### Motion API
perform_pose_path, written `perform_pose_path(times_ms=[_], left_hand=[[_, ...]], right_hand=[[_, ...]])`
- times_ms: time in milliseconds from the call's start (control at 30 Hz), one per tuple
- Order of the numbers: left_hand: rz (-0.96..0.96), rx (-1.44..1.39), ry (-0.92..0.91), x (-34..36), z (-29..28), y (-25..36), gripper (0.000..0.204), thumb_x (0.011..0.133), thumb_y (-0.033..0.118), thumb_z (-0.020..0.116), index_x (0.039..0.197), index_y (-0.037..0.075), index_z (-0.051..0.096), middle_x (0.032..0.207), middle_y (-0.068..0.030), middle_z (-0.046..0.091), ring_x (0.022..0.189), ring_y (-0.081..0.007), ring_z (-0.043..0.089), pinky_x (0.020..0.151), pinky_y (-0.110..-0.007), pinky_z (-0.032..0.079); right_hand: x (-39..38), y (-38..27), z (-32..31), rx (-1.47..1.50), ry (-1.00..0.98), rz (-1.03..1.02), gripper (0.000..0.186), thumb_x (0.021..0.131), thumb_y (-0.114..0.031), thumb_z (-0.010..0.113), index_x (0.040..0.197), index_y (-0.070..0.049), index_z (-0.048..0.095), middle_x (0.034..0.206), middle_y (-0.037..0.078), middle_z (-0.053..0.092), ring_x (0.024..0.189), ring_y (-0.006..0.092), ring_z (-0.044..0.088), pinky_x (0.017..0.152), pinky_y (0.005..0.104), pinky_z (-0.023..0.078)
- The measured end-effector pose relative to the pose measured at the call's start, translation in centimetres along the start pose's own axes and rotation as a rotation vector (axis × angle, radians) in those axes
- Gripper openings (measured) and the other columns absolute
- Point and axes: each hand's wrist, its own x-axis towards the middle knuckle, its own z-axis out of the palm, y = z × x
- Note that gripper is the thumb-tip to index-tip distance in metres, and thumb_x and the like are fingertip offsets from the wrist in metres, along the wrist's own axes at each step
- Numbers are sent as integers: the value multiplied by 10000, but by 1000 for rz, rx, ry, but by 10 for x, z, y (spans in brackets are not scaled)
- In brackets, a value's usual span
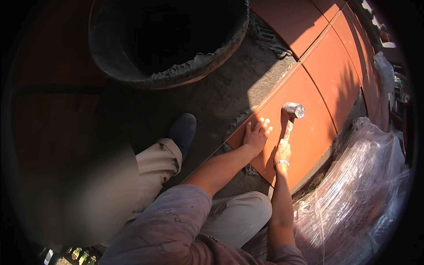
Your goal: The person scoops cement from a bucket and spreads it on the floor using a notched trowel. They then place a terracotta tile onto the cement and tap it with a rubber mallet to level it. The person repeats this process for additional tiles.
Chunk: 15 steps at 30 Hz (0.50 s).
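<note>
My right hand [282, 153] is closed round the handle of a mallet [292, 110] with a pale grey, worn head. The mallet's head is over a large orange-red tile [304, 101]; whether it touches the surface I cannot tell. My left hand [258, 137] lies flat on the same tile near its left edge, fingers stretched out. Grey mortar [242, 118] shows along that edge. A thin string [207, 160] runs from near the tile's corner toward my left arm.
A large dark tub [198, 68] with mortar on its rim stands at the upper left. More orange tiles [329, 62] lie beyond. A stack wrapped in clear plastic [353, 198] is at the right. My shoe [183, 132] rests on the rough grey floor [221, 99].
</note>
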Motion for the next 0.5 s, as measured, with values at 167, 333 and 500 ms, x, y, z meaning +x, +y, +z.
perform_pose_path(times_ms=[167,333,500], left_hand=[[-3,-7,22,0,0,0,1080,671,304,858,1544,185,232,1630,-69,106,1497,-289,79,1142,-596,230],[0,8,-2,1,-3,-2,1099,660,315,866,1544,180,226,1630,-76,98,1498,-289,77,1141,-600,235],[9,-4,-26,2,-6,-1,1119,652,324,873,1547,176,217,1630,-76,92,1500,-293,68,1144,-601,230]], right_hand=[[-2,6,-4,4,169,-124,410,992,-383,522,853,2,542,623,104,522,548,213,535,519,396,427],[-9,8,-10,-19,113,-57,405,993,-370,510,919,23,577,667,151,574,616,264,577,598,416,457],[-13,9,-10,1,87,-40,391,993,-346,521,940,35,590,702,171,591,643,278,575,628,417,465]])
